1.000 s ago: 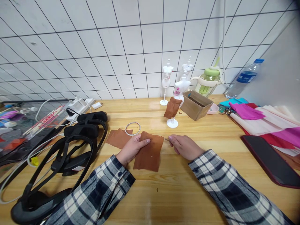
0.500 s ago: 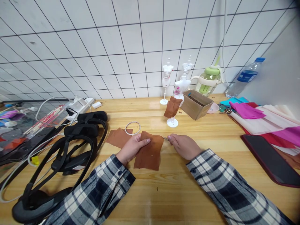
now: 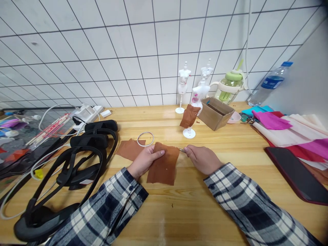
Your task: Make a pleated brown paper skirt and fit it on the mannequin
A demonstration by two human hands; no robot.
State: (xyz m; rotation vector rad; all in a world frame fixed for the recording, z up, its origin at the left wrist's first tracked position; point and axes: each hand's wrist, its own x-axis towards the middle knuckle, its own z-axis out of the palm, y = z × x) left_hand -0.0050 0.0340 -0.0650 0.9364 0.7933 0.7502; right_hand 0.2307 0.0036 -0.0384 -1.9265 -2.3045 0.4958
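My left hand pinches the upper left part of a square of brown cloth between thumb and fingers. The cloth hangs or rests just above the wooden table, its edges slightly frayed. Closed in a fist, my right hand grips a small, thin metal tool. Only its tip shows, at the cloth's upper right corner; its kind is hidden by the fingers. Beyond my left hand lie another piece of brown cloth and a silver ring, which partly overlaps that piece.
Small white dress forms stand at the back, one draped with brown cloth. Beside them are a cardboard box, a green-lidded cup and a bottle. Coloured fabrics and a phone lie right; black headsets left.
The camera view has shifted very slightly. Both hands keep their grips, and the metal tip stays at the cloth's upper right corner.
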